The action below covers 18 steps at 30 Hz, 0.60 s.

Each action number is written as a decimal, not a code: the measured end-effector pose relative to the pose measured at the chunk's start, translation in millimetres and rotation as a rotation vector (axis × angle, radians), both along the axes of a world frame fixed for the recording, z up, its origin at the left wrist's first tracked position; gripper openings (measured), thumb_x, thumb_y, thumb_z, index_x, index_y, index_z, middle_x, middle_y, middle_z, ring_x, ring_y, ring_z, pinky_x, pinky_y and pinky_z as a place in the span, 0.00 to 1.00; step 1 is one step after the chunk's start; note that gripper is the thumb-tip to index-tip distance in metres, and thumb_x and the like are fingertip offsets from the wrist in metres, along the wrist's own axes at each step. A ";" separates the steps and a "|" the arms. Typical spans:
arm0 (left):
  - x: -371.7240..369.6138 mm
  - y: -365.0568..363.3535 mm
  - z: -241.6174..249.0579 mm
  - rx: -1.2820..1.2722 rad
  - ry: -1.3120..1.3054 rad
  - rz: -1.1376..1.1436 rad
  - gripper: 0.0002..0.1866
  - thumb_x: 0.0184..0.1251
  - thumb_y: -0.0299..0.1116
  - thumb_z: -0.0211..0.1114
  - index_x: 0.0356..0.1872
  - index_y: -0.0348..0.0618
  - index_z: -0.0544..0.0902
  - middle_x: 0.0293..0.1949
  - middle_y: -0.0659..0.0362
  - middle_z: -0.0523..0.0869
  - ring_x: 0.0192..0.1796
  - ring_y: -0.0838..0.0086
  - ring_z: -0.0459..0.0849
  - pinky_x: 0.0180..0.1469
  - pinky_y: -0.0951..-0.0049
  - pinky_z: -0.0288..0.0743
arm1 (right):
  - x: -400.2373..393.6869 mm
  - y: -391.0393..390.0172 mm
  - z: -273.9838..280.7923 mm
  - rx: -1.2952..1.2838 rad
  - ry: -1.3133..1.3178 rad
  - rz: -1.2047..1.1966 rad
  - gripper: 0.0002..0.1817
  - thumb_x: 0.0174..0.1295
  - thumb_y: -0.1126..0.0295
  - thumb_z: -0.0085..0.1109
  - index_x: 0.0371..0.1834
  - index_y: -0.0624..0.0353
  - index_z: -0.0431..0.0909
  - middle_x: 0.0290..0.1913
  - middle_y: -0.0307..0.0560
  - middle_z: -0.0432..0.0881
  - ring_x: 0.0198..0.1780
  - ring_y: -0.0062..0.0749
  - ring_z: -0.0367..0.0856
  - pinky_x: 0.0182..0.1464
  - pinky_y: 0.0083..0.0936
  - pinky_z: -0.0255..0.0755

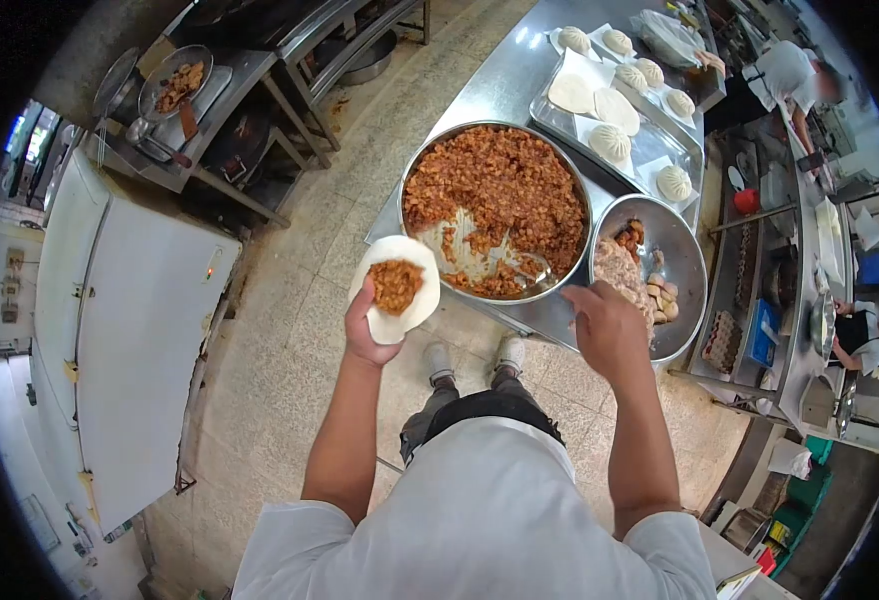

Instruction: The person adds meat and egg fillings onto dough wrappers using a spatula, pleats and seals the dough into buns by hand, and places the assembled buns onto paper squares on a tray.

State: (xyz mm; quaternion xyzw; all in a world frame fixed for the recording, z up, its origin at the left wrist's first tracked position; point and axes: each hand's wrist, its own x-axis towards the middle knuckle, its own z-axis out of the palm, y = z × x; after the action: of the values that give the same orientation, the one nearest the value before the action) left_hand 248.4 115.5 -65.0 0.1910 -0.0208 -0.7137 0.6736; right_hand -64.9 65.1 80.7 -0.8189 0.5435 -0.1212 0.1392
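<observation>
My left hand (369,325) holds up a round dough wrapper (425,298), with a mound of reddish-brown filling (396,286) in its middle. Beside it, a wide round metal pan (588,222) contains more of this chopped filling (505,185); its near part is scraped down to the metal. A shiny spoon-like tool (532,266) lies there, close to my right fingertips. My right hand (610,325) has its fingers curled together over the edge of a metal bowl (692,270) of pale minced meat (616,268). What those fingers grip, if anything, is hidden.
Trays (550,127) behind the pan carry flat wrappers (572,93) and several pleated buns (610,143) on paper. Two people (785,75) (865,335) are at the right, near shelves (795,330). A white freezer (145,350) and a side table with a wok (175,85) stand left.
</observation>
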 end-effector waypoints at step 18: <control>-15.1 18.8 -18.5 0.037 0.073 -0.012 0.37 0.66 0.49 0.61 0.72 0.39 0.66 0.69 0.44 0.73 0.70 0.49 0.72 0.73 0.44 0.64 | 6.7 -19.1 -49.5 0.377 -0.231 -0.087 0.13 0.56 0.77 0.57 0.43 0.55 0.86 0.33 0.55 0.86 0.34 0.48 0.85 0.38 0.36 0.77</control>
State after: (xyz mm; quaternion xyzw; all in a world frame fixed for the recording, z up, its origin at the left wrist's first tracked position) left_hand 233.4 134.3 -83.5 0.1771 0.0156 -0.7244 0.6660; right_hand -58.2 46.0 31.3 -0.7349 0.5718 -0.1164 0.3455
